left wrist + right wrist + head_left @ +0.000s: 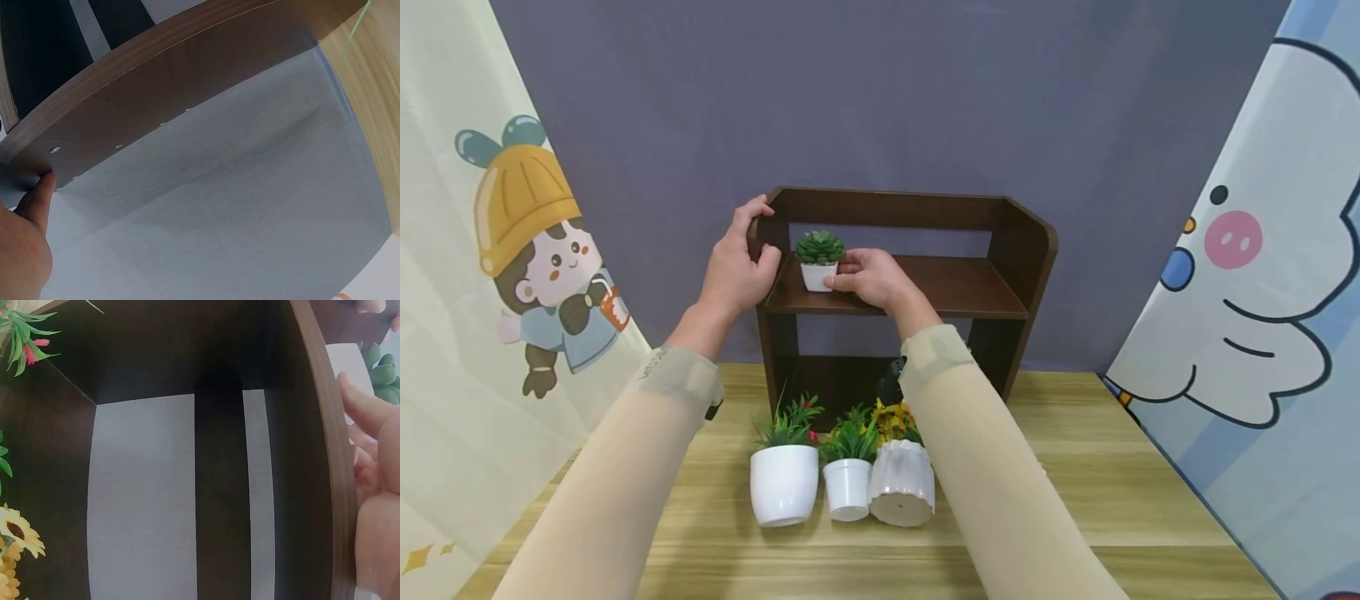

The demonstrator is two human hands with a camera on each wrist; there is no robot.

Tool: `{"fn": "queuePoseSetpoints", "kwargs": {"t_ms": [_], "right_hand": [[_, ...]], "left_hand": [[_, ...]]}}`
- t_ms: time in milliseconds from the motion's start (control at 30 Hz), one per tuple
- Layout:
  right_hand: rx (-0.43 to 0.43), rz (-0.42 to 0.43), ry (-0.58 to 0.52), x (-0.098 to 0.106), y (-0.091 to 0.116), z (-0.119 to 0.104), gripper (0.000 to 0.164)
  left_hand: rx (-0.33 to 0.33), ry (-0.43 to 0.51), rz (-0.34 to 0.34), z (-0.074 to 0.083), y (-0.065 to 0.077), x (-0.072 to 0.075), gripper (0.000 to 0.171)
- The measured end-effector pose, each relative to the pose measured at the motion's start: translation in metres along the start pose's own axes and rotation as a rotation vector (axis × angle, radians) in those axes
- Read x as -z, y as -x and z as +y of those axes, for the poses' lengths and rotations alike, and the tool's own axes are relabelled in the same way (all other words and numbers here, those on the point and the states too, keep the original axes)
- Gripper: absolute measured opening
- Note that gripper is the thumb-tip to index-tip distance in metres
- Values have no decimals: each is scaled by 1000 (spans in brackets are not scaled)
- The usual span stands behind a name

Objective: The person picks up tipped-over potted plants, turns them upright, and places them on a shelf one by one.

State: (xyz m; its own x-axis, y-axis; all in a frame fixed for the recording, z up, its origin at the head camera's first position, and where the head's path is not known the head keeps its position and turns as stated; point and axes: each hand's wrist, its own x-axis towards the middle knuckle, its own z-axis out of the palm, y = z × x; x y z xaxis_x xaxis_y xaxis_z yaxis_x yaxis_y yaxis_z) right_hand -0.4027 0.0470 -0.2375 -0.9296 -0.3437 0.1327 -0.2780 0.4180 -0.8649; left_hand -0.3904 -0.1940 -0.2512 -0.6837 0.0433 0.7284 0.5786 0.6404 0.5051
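Observation:
A small green succulent in a white pot [819, 260] stands at the left end of the upper board of a dark brown wooden shelf [958, 283]. My right hand [880, 279] pinches that pot from its right side, thumb in front. The right wrist view shows the thumb against the white pot [349, 362], beside the board's edge. With its thumb at the front edge and fingers round the outside, my left hand [735, 271] grips the shelf's left side panel. In the left wrist view a finger of the left hand [25, 250] touches the panel's outer face [144, 106].
Before the shelf, on the wood-grain table [1090, 492], stand a round white pot [784, 487], a smaller white pot [848, 492] and a fluted whitish pot [901, 487] with yellow flowers, tilted. A dark object [891, 382] is partly hidden by the right sleeve. A grey cloth [887, 92] hangs behind.

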Motion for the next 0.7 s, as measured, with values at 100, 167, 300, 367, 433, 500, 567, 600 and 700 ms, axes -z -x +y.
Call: {"fn": "queuePoseSetpoints", "kwargs": {"t_ms": [100, 167, 300, 367, 433, 500, 567, 600, 700], "right_hand": [[7, 5, 10, -1, 0, 0, 62], [8, 9, 25, -2, 0, 0, 62], [7, 12, 45, -3, 0, 0, 64], [8, 13, 53, -3, 0, 0, 64], [5, 15, 64, -3, 0, 0, 64], [3, 16, 73, -3, 0, 0, 64], [3, 17, 82, -3, 1, -1, 63], [3, 18, 84, -3, 1, -1, 62], [4, 23, 91, -4, 1, -1, 60]], "left_hand": [[0, -2, -3, 1, 0, 1, 53], [1, -4, -6, 1, 0, 1, 53], [3, -11, -2, 1, 1, 2, 54], [1, -9, -1, 1, 1, 1, 54], [-4, -8, 0, 1, 0, 1, 54], [-6, -3, 1, 1, 0, 1, 54], [-5, -4, 1, 2, 0, 0, 54], [-5, -6, 1, 2, 0, 0, 54], [-2, -12, 0, 1, 1, 0, 55]]}}
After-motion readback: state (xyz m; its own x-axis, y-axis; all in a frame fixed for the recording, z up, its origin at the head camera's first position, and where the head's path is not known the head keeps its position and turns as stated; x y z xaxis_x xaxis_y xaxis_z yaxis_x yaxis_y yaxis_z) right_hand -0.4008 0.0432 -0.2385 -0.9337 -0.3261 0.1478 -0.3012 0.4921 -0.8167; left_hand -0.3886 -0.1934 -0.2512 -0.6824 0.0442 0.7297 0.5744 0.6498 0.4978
